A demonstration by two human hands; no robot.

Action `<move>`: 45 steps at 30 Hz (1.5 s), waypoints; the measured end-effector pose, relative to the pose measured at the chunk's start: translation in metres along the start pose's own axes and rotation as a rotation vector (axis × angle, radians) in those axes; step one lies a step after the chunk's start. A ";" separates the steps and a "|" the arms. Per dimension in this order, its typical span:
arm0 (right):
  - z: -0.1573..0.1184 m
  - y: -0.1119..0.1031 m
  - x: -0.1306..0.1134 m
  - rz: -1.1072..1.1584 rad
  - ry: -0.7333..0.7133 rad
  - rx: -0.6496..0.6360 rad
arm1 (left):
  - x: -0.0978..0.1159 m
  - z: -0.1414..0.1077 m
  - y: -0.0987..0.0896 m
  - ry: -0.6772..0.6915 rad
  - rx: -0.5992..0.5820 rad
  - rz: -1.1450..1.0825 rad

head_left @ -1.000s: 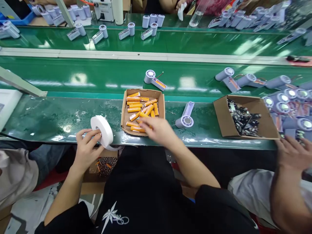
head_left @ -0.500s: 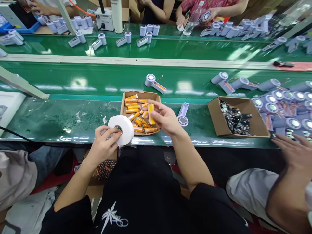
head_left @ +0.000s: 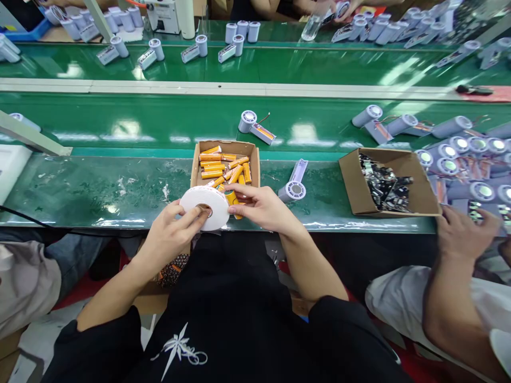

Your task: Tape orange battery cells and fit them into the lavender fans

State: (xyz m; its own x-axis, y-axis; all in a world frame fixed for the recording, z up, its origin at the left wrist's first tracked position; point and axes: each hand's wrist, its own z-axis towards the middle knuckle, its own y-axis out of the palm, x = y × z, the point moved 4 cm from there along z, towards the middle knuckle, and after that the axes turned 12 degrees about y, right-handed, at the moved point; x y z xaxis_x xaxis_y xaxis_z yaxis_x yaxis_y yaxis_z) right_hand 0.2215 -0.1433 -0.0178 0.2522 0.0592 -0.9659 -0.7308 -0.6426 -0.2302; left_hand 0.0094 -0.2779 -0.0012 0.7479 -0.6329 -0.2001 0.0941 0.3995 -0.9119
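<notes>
My left hand (head_left: 175,226) grips a white tape roll (head_left: 212,208) by its centre hole, tilted over the front edge of the bench. Beside the roll's right edge, my right hand (head_left: 265,210) pinches an orange battery (head_left: 232,199) between thumb and fingers. Behind both hands is a cardboard box (head_left: 256,165) of orange batteries (head_left: 213,166), its near side partly covered by the roll and my fingers. Whether the held battery touches the roll cannot be made out.
A purple fan unit (head_left: 293,190) lies right of the battery box, another (head_left: 248,122) behind it. Farther right, a cardboard box (head_left: 349,183) holds dark metal parts. A person's hand (head_left: 463,229) is beyond it, near many purple units.
My right hand has brought the battery down and left, out of the space above the box, to the tape roll. The roll now lies flatter and slightly farther right.
</notes>
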 end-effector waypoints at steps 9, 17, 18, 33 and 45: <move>-0.011 0.042 0.045 0.938 -0.103 0.604 | 0.056 0.008 0.003 -0.241 0.157 -0.207; -0.091 -0.123 0.081 0.816 -0.273 1.037 | -0.036 -0.111 0.012 -0.559 0.000 -0.148; -0.102 -0.122 0.087 0.803 -0.242 1.033 | -0.043 -0.106 0.014 -0.574 0.011 -0.169; -0.156 -0.104 0.111 0.609 -0.159 1.124 | 0.070 0.319 0.136 -0.110 -0.686 -0.429; -0.122 -0.149 0.102 0.470 -0.143 1.083 | -0.174 0.266 0.085 -0.290 -0.385 -0.230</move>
State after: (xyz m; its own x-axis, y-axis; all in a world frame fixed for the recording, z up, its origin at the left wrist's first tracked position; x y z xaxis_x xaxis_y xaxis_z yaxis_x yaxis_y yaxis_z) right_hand 0.4338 -0.1351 -0.0675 -0.2065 0.1191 -0.9712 -0.9058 0.3520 0.2358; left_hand 0.0623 0.0425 0.0509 0.8925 -0.4442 0.0776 0.0696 -0.0344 -0.9970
